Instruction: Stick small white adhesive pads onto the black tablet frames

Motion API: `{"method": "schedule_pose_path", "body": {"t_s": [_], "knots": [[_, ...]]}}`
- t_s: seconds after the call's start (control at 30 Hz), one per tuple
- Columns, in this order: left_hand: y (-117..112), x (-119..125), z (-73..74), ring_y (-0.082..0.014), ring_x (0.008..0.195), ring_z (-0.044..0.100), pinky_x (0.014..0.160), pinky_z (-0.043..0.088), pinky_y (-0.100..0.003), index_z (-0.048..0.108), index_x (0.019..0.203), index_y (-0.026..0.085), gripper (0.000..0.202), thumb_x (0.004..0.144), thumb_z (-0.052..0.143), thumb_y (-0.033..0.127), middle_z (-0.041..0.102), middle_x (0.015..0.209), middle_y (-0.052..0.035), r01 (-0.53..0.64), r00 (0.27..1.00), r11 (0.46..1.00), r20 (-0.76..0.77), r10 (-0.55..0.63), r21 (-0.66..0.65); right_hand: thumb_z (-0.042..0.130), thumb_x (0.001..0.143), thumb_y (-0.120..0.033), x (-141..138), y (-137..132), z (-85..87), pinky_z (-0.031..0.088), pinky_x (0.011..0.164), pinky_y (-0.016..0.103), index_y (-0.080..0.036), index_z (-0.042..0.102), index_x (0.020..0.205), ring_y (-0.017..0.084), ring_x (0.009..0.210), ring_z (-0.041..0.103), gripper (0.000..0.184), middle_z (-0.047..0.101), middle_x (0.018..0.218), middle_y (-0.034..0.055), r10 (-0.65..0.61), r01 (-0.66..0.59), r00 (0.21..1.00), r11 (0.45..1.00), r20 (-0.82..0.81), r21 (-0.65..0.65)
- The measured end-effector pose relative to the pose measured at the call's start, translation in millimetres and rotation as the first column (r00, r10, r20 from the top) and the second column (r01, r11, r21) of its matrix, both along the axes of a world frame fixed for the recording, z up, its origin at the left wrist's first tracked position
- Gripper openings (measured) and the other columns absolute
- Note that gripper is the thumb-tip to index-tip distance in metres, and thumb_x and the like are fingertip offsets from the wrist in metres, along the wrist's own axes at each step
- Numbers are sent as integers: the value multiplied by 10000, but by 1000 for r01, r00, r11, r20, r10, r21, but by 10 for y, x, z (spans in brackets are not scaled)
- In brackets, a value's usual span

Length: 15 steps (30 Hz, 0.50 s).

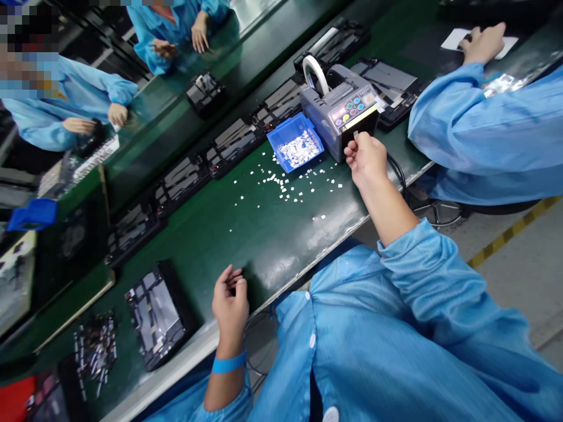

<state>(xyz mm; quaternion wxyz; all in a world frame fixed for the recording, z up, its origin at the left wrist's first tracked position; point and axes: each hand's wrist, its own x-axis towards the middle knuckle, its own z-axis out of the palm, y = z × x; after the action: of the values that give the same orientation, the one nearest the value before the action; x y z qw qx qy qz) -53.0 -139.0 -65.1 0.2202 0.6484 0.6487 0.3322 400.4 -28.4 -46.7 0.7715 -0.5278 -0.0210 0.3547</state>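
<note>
1. Two hands of yours are in view, but only your right hand (367, 161) is at the work. Its thumb and forefinger are pinched together on a small pale strip of tape (355, 135) at the front slot of the boxy grey tape dispenser (338, 114) with coloured buttons on top.
2. That strip stands just above your fingertips, its long axis running up from the pinch into the slot, so it lies away from you, toward the dispenser's face. It is tiny in this view, so I cannot say for certain whether its upper end is free of the slot.
3. Your left hand (230, 305) rests well apart, at the near edge of the glossy dark green belt (264, 234). Its fingers are loosely curled and parted from the thumb, clasping nothing that shows. The right hand is much the nearer to the strip.
4. Just beside the dispenser sits a shallow blue plastic tray (276, 140) of small white bits, and more scattered white bits (285, 184) lie on the belt between it and you.
5. A flat black tray of parts (156, 313) lies near your left hand, and a co-worker's blue sleeve (475, 135) lies to your right, near the dispenser.
</note>
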Motion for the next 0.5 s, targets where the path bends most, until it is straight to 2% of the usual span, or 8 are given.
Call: {"method": "schedule_pose_path", "body": {"t_s": [0.2, 0.37, 0.5], "knots": [[-8, 27, 28, -207, 987, 692, 963, 564, -391, 602, 1357, 142, 525, 918, 631, 429, 726, 1133, -129, -3, 1000, 1000, -22, 3, 4, 599, 909, -296, -29, -119, -133, 386, 454, 142, -233, 480, 766, 65, 555, 607, 197, 575, 646, -71, -34, 31, 998, 998, 51, 52], [6, 34, 29, -206, 982, 695, 953, 568, -387, 605, 1354, 150, 525, 905, 638, 421, 726, 1137, -122, -8, 999, 1000, -42, 8, -3, 584, 906, -279, -31, -271, -256, 378, 467, 146, -224, 526, 799, 69, 588, 633, 134, 604, 675, -63, -21, 19, 997, 1000, 76, 21], [1, 38, 70, -208, 955, 694, 946, 568, -402, 622, 1330, 144, 516, 893, 649, 418, 730, 1127, -124, -13, 999, 1000, -42, 13, -8, 561, 927, -292, -7, -342, -196, 393, 502, 155, -231, 537, 849, 79, 651, 665, 102, 651, 745, -45, 5, -11, 980, 999, 199, 30]]}}
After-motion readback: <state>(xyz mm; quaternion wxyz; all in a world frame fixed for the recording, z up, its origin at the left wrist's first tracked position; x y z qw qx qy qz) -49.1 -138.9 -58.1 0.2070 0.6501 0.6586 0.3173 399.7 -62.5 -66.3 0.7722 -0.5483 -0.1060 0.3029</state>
